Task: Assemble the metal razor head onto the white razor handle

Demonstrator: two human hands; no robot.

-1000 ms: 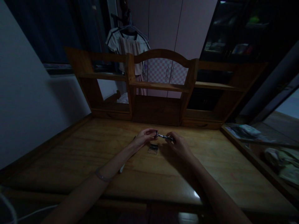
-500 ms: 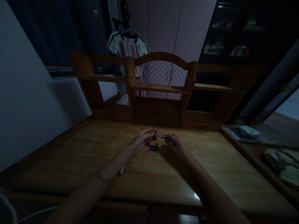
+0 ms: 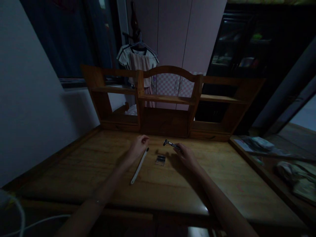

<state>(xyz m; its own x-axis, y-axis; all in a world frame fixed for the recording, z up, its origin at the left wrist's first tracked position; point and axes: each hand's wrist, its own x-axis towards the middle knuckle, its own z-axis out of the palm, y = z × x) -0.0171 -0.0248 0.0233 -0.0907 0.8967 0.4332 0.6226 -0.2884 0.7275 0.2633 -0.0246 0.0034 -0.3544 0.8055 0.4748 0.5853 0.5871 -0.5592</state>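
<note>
My right hand (image 3: 186,156) is closed around the handle of a razor (image 3: 170,143). The razor's dark head points left, free of my other hand. My left hand (image 3: 139,144) hovers to the left with curled fingers; whether anything is inside them is hidden. Just below it lies a toothbrush (image 3: 139,166) with a long white handle and a dark head, slanting across the tabletop. Between my hands, a small clear case (image 3: 160,160) with a dark part in it rests on the wood.
The wooden desk (image 3: 172,191) has a shelf unit (image 3: 166,98) along its back edge. Clothes (image 3: 138,61) hang behind it. At the right lie plastic-wrapped items (image 3: 259,144) and folded cloth (image 3: 293,176). A white cable (image 3: 44,220) crosses at the lower left.
My left hand has let go of the razor head and moved left. More of the toothbrush shows now. My right hand still holds the razor in nearly the same place. The view has shifted slightly.
</note>
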